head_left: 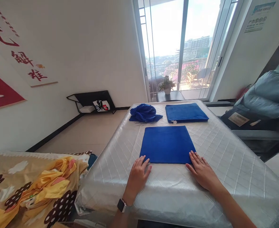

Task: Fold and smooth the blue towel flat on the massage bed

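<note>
Head view: cloth lies folded flat mid-mattress, nearer the near edge than the far. Left hand at the cloth's near-left corner, right hand at its near-right; fingers extended, nothing pinched. Bundle by the mattress's far-left corner, stack toward far-right. Looks like smoothing/squaring: light, even pressure both sides, stroke outward, front fold parallel to the near edge. Lifting a corner would likely skew the layers.
</note>
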Action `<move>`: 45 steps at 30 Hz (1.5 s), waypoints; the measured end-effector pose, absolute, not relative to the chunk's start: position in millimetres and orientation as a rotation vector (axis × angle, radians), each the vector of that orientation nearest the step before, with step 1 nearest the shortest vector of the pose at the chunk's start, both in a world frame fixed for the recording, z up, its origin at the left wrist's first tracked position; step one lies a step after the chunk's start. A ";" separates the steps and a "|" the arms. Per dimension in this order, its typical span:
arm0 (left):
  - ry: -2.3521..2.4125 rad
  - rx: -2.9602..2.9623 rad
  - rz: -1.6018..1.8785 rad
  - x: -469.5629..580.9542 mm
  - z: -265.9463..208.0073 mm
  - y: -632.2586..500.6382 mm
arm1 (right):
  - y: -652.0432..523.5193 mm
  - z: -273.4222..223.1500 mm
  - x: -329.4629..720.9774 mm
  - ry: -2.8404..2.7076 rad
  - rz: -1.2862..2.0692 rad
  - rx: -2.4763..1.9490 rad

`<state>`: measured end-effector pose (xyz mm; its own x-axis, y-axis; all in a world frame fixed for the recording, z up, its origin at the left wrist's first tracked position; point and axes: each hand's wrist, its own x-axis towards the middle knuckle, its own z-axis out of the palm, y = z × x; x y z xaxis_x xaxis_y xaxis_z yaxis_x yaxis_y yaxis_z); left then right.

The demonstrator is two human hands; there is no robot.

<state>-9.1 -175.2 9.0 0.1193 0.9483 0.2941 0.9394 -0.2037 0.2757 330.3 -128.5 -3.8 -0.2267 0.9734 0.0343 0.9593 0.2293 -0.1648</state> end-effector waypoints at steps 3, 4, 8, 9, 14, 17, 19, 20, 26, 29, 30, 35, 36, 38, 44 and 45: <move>1.932 2.305 0.763 -8.0 9.8 -175.5 | -120.9 8.9 333.6 -2.358 0.168 -1.877; 1.916 2.302 0.784 -7.6 10.0 -175.2 | -115.2 14.8 333.1 -2.366 0.156 -1.872; 1.903 2.292 0.811 -5.7 11.8 -174.0 | -77.7 35.3 322.0 -2.413 0.110 -1.873; 1.906 2.293 0.810 -5.3 12.1 -174.0 | -67.2 36.6 318.1 -2.419 0.112 -1.892; 1.940 2.339 0.754 -4.7 15.2 -176.3 | -35.5 16.3 305.9 -2.365 0.134 -1.992; 2.023 2.390 0.591 0.8 26.2 -174.1 | -34.5 1.6 306.1 -2.326 0.118 -1.965; 2.053 2.436 0.482 12.9 38.5 -166.4 | -36.2 -2.0 306.9 -2.314 0.112 -1.939; 2.032 2.468 0.460 22.5 45.1 -159.8 | -37.0 -2.2 307.1 -2.309 0.110 -1.937; 1.396 2.746 0.538 116.8 57.1 -88.9 | -39.4 0.0 308.6 -2.340 0.059 -1.932; 1.342 2.818 0.457 155.0 37.8 -54.5 | -40.3 -1.0 310.3 -2.372 0.033 -1.925; 1.375 2.813 0.424 162.0 30.0 -46.8 | -40.2 -1.3 310.6 -2.378 0.030 -1.928; 1.564 2.670 0.309 151.9 5.3 -35.1 | -38.2 -0.3 308.5 -2.359 0.073 -1.962; 1.601 2.639 0.288 142.1 4.9 -35.2 | -38.0 0.3 307.8 -2.347 0.084 -1.967; 1.684 2.571 0.247 116.8 6.6 -35.0 | -37.9 1.4 306.8 -2.328 0.098 -1.965; 2.036 2.332 0.124 25.2 6.3 -36.7 | -38.3 3.7 306.0 -2.320 0.148 -1.997; 2.084 2.302 0.124 14.0 4.7 -38.4 | -38.2 3.8 306.1 -2.324 0.146 -2.000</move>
